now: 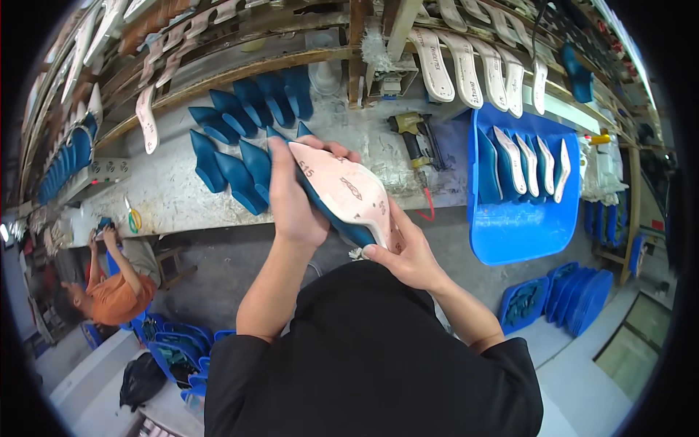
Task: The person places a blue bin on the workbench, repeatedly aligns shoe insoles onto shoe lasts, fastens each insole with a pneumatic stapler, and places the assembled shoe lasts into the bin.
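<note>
Head view | frame centre | I see left hand (pixel 297 207) clasping last (pixel 352 231), right hand (pixel 412 255) pinching its lower end | insole (pixel 348 188) uppermost

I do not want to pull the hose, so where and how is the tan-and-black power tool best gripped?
Probably around the dark handle, from above on the near side: the tool lies on the bench, this slimmer part between its bulky tan head and the red hose.

One left hand (pixel 295 211), one right hand (pixel 413 255), one held sole (pixel 342 186), one nail gun (pixel 410 127), one pair of scissors (pixel 135 220), one co-worker (pixel 120 300), one large blue bin (pixel 524 237) with four pale soles (pixel 545 166)
</note>
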Demonstrator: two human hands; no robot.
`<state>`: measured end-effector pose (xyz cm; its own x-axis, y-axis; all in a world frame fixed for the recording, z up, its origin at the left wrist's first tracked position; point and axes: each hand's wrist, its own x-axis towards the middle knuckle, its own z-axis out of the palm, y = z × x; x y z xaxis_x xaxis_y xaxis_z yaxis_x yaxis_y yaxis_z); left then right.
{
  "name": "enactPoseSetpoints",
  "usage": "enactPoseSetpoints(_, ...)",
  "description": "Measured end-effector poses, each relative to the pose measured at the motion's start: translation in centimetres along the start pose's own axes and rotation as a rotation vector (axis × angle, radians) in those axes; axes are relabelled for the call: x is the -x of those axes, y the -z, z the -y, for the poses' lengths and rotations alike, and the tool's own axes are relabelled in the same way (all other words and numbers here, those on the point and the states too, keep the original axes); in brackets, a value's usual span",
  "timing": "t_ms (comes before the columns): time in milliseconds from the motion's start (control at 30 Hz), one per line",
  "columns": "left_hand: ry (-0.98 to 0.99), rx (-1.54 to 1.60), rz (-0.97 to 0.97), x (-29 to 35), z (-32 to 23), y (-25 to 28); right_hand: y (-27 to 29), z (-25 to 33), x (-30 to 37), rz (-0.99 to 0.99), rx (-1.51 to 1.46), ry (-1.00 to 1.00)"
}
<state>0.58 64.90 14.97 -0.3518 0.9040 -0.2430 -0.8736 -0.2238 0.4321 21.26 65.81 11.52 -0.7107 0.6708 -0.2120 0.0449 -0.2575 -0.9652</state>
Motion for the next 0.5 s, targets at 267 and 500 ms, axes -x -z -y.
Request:
enactPoseSetpoints(267, -0.189, -0.386, -0.069, 4.0, 5.1, -4.9, 4.3, -0.5, 3.9, 0.022, 0.087, 0.147)
enactPoseSetpoints(500, -0.189, -0.344, -0.112, 3.5, 5.2, -3.8, 4.5, -1.2, 3.4, 0.024, 0.226, 0.107)
